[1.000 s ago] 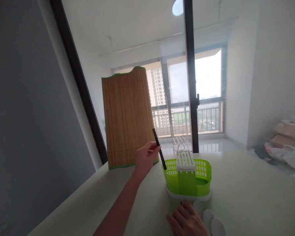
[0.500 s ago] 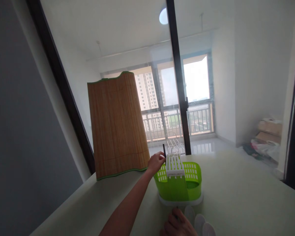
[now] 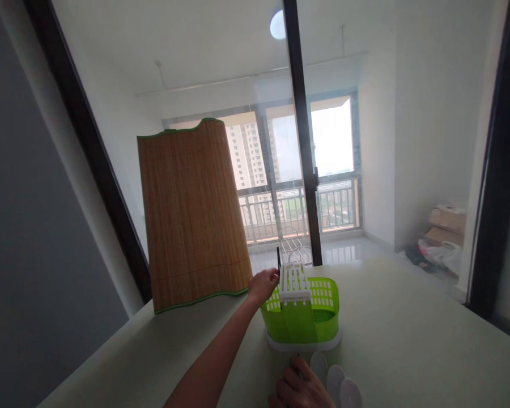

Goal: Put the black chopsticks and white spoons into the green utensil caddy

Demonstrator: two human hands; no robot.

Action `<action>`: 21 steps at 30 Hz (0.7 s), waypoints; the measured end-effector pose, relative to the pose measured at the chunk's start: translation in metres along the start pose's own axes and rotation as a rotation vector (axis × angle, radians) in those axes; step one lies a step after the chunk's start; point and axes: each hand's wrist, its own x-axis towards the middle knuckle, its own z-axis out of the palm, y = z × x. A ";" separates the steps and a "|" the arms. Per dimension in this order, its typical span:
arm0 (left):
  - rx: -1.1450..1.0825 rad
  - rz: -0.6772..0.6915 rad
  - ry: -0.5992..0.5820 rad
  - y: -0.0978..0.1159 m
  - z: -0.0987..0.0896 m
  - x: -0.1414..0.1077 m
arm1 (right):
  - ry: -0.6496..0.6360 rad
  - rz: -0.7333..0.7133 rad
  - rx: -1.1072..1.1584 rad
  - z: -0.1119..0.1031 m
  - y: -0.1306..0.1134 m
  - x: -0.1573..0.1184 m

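A bright green basket with slotted sides and a white base stands on the table, with a slotted white holder across its left part. My left hand is at the basket's left rim, its fingers closed on thin black chopsticks held upright beside the holder. Their lower ends are largely hidden by the fingers and the basket. In front of the basket, low in the view, my right hand is closed around something dark, mostly hidden. Several white rounded pieces like spoon heads lie just to its right.
A bamboo mat with green edging stands upright on the pale table, left of the basket. Behind are a glass door with a dark frame and, on the floor at the right, cardboard boxes.
The whole view has shifted slightly, so everything sits a little further left. The chopsticks in my left hand appear slightly lower beside the white holder. My right hand stays closed in front of the basket.
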 end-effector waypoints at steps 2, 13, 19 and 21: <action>-0.009 0.008 -0.014 -0.001 0.000 -0.001 | 0.012 0.009 0.000 0.003 -0.001 -0.002; -0.060 0.054 -0.032 -0.002 0.002 -0.009 | -0.132 -0.021 -0.043 -0.002 -0.001 -0.006; -0.113 0.065 0.025 -0.002 -0.002 -0.016 | -0.119 0.011 -0.032 -0.004 -0.003 -0.008; -0.138 0.056 0.098 -0.002 -0.010 -0.022 | -0.156 0.048 0.007 -0.010 -0.004 -0.007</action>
